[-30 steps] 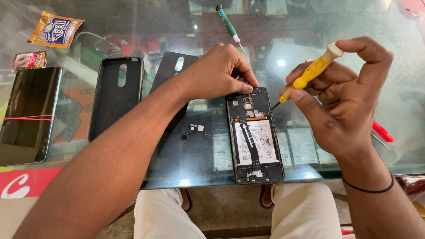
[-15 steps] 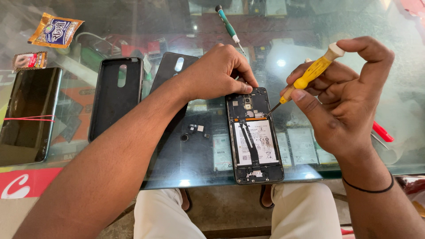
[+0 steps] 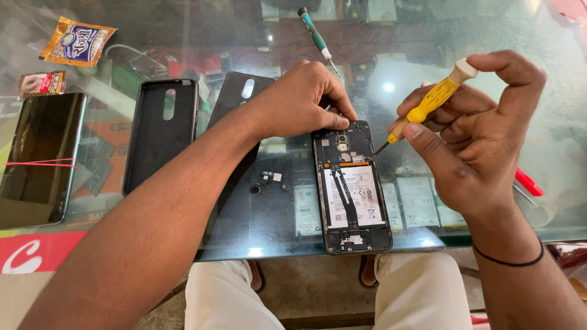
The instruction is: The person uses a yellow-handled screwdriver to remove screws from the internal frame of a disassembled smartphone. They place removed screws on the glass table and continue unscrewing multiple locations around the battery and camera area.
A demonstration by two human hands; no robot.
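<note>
On glass tabletop (image 3: 489, 24), opened phone (image 3: 353, 186) lies flat; left hand (image 3: 299, 101) pins its top edge, right hand (image 3: 471, 128) pinches screwdriver (image 3: 428, 104). Phone light, rigid, innards fragile: grip by frame edges.

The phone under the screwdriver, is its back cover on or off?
Off: the phone lies open, its battery and circuit board exposed.

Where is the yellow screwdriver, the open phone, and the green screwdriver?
yellow screwdriver (image 3: 431, 102): head view, on its yellow handle.
open phone (image 3: 353, 194): head view, on the white battery inside.
green screwdriver (image 3: 313, 33): head view, on its green handle, lying on the glass.
</note>
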